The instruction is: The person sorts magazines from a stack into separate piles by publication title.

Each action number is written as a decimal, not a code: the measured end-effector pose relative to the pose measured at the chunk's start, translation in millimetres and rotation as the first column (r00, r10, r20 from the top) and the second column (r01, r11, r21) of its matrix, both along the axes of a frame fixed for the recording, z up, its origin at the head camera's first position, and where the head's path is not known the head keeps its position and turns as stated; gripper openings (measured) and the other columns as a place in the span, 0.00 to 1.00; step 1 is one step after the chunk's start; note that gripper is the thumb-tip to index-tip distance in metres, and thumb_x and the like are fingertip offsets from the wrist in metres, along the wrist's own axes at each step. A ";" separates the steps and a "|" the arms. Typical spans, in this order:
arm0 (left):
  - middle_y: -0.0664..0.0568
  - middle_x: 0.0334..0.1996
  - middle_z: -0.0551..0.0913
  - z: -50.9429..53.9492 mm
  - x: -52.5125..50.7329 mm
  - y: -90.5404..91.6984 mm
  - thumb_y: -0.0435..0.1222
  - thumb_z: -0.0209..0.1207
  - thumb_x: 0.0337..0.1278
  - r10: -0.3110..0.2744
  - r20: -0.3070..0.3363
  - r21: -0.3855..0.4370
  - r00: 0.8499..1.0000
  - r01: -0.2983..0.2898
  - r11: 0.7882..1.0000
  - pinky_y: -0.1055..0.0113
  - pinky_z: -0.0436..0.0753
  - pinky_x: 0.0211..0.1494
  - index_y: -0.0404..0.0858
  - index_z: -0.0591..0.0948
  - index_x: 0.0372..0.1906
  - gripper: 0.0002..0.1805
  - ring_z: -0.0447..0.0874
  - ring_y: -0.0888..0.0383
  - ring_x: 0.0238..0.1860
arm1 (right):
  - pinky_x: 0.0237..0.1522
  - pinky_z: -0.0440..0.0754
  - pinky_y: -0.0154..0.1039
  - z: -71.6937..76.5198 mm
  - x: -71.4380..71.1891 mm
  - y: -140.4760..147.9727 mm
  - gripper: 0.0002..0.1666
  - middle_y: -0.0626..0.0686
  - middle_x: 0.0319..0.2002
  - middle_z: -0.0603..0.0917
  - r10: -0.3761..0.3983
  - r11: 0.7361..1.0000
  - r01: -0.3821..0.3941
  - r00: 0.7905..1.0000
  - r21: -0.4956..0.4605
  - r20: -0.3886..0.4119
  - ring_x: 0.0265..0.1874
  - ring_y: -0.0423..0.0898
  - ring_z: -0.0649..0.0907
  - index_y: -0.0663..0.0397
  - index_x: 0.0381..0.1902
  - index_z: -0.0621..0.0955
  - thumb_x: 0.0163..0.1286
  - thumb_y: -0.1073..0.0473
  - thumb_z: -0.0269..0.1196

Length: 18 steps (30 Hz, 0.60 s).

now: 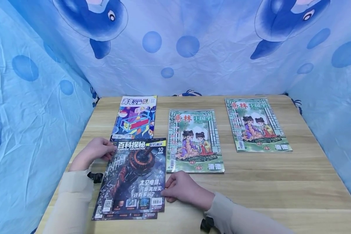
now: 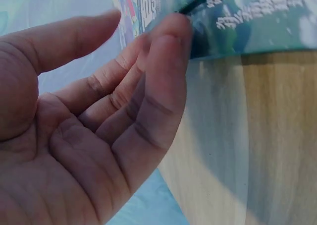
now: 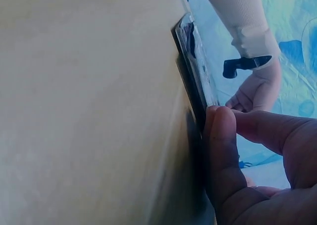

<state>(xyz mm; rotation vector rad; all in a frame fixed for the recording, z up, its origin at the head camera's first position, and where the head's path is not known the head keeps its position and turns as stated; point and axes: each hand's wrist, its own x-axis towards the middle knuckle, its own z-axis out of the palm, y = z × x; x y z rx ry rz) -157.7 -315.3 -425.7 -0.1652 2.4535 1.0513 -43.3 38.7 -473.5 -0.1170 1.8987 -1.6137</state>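
Note:
A dark magazine [image 1: 137, 175] with a space-machine cover lies over another dark magazine [image 1: 124, 215], whose lower edge shows beneath it. My left hand [image 1: 97, 152] holds the top one by its upper left edge. Its curled fingertips [image 2: 171, 41] meet that edge in the left wrist view, with the thumb apart on the other side. At the lower right edge, my right hand [image 1: 182, 188] pinches the same magazine between thumb and fingers. The right wrist view shows the magazine's thin page edge [image 3: 200, 61] above the table. Whether the two magazines touch cannot be told.
Behind the dark pair lies a colourful magazine [image 1: 136, 120], its bottom edge close to them. Two matching green magazines lie on the wooden table [image 1: 257, 185]: one in the middle [image 1: 194, 139], another at the back right [image 1: 257, 125]. Blue dolphin-print cloth [image 1: 213, 71] surrounds the table.

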 end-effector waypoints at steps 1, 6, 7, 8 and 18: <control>0.43 0.27 0.83 0.8 -0.1 0.8 0.34 0.57 0.72 0.010 -0.009 -0.001 1.000 -0.010 1.000 0.57 0.86 0.33 0.23 0.83 0.37 0.15 0.84 0.51 0.27 | 0.24 0.86 0.41 0.6 -0.6 1.0 0.13 0.58 0.22 0.85 -0.002 1.000 0.002 1.000 0.006 -0.006 0.19 0.51 0.86 0.62 0.31 0.80 0.57 0.66 0.77; 0.40 0.30 0.85 8.1 0.2 8.1 0.36 0.54 0.74 0.046 -0.085 -0.002 0.995 -0.047 0.999 0.56 0.85 0.37 0.18 0.80 0.47 0.19 0.85 0.50 0.29 | 0.26 0.86 0.42 4.2 -6.3 7.5 0.13 0.58 0.24 0.85 -0.020 1.000 0.019 0.999 -0.015 -0.031 0.20 0.52 0.87 0.63 0.33 0.80 0.59 0.66 0.76; 0.39 0.32 0.85 9.8 -0.1 10.2 0.37 0.54 0.74 0.056 -0.100 -0.002 0.993 -0.056 0.998 0.55 0.85 0.38 0.18 0.79 0.50 0.21 0.85 0.49 0.30 | 0.26 0.87 0.42 5.0 -7.8 9.1 0.13 0.58 0.24 0.85 -0.025 0.999 0.024 0.999 -0.025 -0.040 0.21 0.52 0.87 0.63 0.34 0.80 0.59 0.66 0.75; 0.37 0.34 0.85 11.2 -0.4 12.8 0.38 0.54 0.74 0.067 -0.113 0.003 0.991 -0.067 0.998 0.55 0.85 0.40 0.18 0.78 0.52 0.22 0.86 0.49 0.31 | 0.27 0.87 0.42 6.1 -9.3 10.8 0.13 0.58 0.25 0.85 -0.032 0.999 0.031 0.998 -0.032 -0.045 0.22 0.53 0.87 0.64 0.36 0.80 0.60 0.66 0.75; 0.29 0.55 0.78 25.1 -5.0 58.1 0.43 0.55 0.76 0.137 -0.201 0.078 0.970 -0.123 0.989 0.45 0.81 0.56 0.22 0.73 0.62 0.27 0.83 0.39 0.51 | 0.32 0.87 0.48 26.5 -31.6 39.3 0.16 0.54 0.35 0.85 -0.123 0.992 0.128 0.971 0.010 -0.205 0.32 0.55 0.87 0.65 0.47 0.82 0.67 0.59 0.70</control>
